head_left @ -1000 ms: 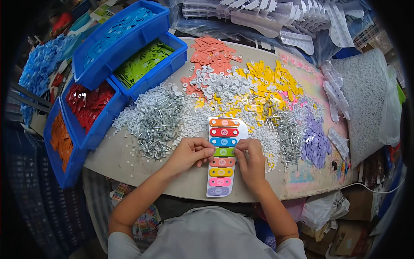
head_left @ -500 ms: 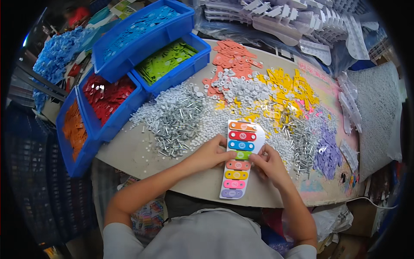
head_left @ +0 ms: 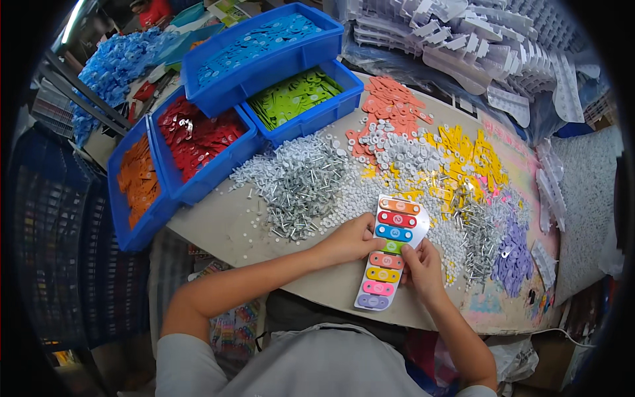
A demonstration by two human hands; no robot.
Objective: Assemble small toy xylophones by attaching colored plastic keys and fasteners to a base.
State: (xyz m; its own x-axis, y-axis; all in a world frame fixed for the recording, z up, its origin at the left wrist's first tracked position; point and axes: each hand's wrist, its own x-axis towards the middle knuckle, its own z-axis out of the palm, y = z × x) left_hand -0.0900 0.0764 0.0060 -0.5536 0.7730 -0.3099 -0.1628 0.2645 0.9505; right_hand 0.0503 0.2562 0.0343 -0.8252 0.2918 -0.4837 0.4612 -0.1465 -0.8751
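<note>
A white toy xylophone (head_left: 385, 274) with a column of coloured bars lies tilted near the table's front edge, its wider rounded end away from me. My left hand (head_left: 350, 239) grips its left edge, the thumb on the green bar (head_left: 395, 247). From the right, my right hand (head_left: 423, 268) is closed on the other edge, thumb at the same bar's end. White caps show at the ends of the orange, red and blue bars; dark holes show in several of the nearer ones. Fingers under the toy are hidden.
Metal pins (head_left: 294, 208) and white caps (head_left: 354, 198) are heaped beyond my hands. Coral (head_left: 390, 99), yellow (head_left: 466, 155) and purple bars (head_left: 512, 261) lie in piles. Blue bins (head_left: 211, 162) hold sorted bars at the left. White plastic bases (head_left: 456, 63) are stacked at the back.
The whole view has shifted, so the table, bins and hands sit further right in the picture. Both hands keep the same hold on the xylophone, which appears slightly more tilted.
</note>
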